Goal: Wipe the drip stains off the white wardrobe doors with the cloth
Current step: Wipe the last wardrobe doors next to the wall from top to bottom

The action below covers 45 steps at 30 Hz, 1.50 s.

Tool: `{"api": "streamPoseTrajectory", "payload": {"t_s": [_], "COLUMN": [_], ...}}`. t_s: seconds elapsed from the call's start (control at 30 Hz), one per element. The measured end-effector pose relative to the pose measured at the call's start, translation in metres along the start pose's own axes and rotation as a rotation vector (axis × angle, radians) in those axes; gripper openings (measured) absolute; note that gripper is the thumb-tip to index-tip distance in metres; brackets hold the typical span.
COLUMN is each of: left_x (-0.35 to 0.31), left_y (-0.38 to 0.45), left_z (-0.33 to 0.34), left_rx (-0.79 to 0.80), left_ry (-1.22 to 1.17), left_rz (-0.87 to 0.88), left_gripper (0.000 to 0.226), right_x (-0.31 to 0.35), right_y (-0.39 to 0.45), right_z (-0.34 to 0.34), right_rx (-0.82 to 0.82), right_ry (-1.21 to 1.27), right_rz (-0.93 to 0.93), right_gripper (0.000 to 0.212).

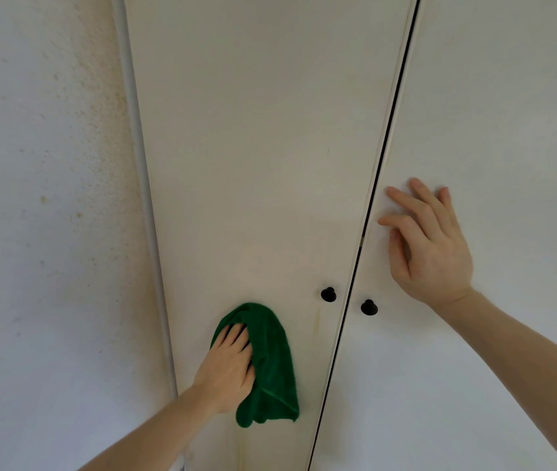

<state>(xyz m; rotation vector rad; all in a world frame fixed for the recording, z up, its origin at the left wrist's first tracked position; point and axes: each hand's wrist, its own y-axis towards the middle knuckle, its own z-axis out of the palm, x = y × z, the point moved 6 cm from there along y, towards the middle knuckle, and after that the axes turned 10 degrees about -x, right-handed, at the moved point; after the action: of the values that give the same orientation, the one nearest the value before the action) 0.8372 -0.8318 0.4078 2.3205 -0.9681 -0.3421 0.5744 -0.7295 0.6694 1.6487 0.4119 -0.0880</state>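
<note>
Left fingers (pixel 236 338) gripping green cloth (pixel 270 362) on left door (pixel 253 164) — right fingers (pixel 416 205) spread, speckled wall (pixel 49 198) beside

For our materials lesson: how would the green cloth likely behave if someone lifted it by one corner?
Probably floppy: the green cloth bunches in folds under the left hand and its lower end hangs loose against the left door. Likely light, since curled fingers alone hold it up. Its napped surface suggests it would not slip easily.
</note>
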Motion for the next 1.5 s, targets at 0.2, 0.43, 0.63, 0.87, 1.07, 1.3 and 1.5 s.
{"api": "streamPoseTrajectory", "payload": {"t_s": [0.2,0.43,0.63,0.87,1.07,1.3,1.5], "left_x": [0.027,0.060,0.091,0.037,-0.031,-0.139,-0.131], "left_y": [0.021,0.103,0.113,0.075,0.064,0.050,0.043], "left_z": [-0.042,-0.134,-0.128,-0.068,-0.043,-0.006,-0.022], "left_rx": [-0.145,-0.475,-0.558,-0.532,-0.461,-0.181,-0.089], "left_ry": [-0.082,-0.311,-0.481,-0.489,-0.520,-0.163,-0.445], "left_rz": [-0.252,-0.424,-0.695,-0.723,-0.531,-0.148,-0.211], "left_gripper": [0.056,0.048,0.059,0.015,0.040,0.059,0.053], "right_x": [0.000,0.001,0.000,-0.001,0.001,0.000,0.006], "right_y": [0.002,0.002,0.001,-0.001,0.000,0.000,0.004], "right_z": [-0.001,-0.001,-0.001,0.003,0.002,0.002,-0.011], "right_rx": [0.012,0.019,-0.004,-0.022,-0.040,-0.020,0.108], "right_ry": [0.002,0.009,0.004,-0.013,-0.013,0.017,0.234], "right_rz": [-0.002,0.010,0.002,-0.018,-0.044,-0.025,0.126], "right_gripper": [0.023,0.022,0.022,0.022,0.022,0.020,0.019]}}
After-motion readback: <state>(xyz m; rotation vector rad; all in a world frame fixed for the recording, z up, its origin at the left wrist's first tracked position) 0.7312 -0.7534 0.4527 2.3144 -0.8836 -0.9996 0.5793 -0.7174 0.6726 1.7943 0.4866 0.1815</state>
